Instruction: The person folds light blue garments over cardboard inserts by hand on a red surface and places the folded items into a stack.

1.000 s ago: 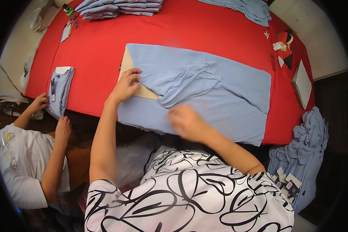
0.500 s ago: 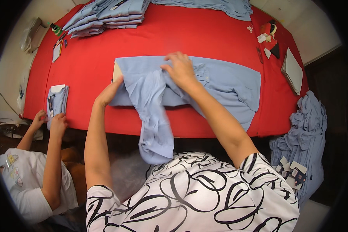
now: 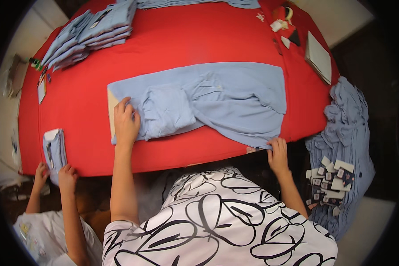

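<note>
— Where's the shirt from where you sit?

— The light blue garment (image 3: pixel 217 99) lies spread across the middle of the red desk (image 3: pixel 177 40), over a pale folding board (image 3: pixel 112 104) showing at its left edge. My left hand (image 3: pixel 126 124) presses flat on it, grip wide, holding nothing. My right hand (image 3: pixel 277 153) pinches the hem at the desk's lower edge; I think the grip is closed on cloth, though the fingers are partly hidden.

— Risk?

— If the right side gets tugged hard, the board could slide or the sleeve fold bunch. A co-worker's hand (image 3: pixel 66 173) at lower left holds a folded piece (image 3: pixel 54 148), well apart.
</note>
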`<state>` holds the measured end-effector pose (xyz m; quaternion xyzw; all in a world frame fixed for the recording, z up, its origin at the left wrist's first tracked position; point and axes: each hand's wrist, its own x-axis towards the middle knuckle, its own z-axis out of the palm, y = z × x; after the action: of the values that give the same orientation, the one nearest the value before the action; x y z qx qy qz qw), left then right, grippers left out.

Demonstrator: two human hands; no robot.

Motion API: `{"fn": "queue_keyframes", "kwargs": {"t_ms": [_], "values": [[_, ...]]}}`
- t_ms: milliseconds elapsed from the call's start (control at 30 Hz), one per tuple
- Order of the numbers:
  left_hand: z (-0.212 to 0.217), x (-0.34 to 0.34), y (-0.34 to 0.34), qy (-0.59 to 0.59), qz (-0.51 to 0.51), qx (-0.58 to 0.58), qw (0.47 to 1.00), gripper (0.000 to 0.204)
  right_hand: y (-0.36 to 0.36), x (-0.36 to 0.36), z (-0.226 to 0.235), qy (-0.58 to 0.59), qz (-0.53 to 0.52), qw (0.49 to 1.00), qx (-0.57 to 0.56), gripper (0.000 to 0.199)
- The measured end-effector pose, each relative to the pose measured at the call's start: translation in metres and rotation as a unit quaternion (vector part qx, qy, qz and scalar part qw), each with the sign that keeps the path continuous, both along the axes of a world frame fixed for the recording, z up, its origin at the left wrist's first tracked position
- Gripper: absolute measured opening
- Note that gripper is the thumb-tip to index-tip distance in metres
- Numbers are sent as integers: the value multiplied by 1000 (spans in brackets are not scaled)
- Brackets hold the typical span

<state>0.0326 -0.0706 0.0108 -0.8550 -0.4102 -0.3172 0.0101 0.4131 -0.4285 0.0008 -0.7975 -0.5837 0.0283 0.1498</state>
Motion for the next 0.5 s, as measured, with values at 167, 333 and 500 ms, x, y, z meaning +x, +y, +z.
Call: {"fn": "queue_keyframes", "kwargs": {"t_ms": [167, 333, 500], "values": [[-16, -7, 8, -95, -21, -95, 991, 6, 41, 81, 58, 290, -82, 951, 70, 9], [-23, -4, 12, -84, 32, -82, 993, 5, 159, 138, 22, 119, -226, 929, 268, 18], [-29, -25, 41, -71, 77, -69, 992, 10, 225, 130, -7, -37, -260, 954, 142, 17]]}}
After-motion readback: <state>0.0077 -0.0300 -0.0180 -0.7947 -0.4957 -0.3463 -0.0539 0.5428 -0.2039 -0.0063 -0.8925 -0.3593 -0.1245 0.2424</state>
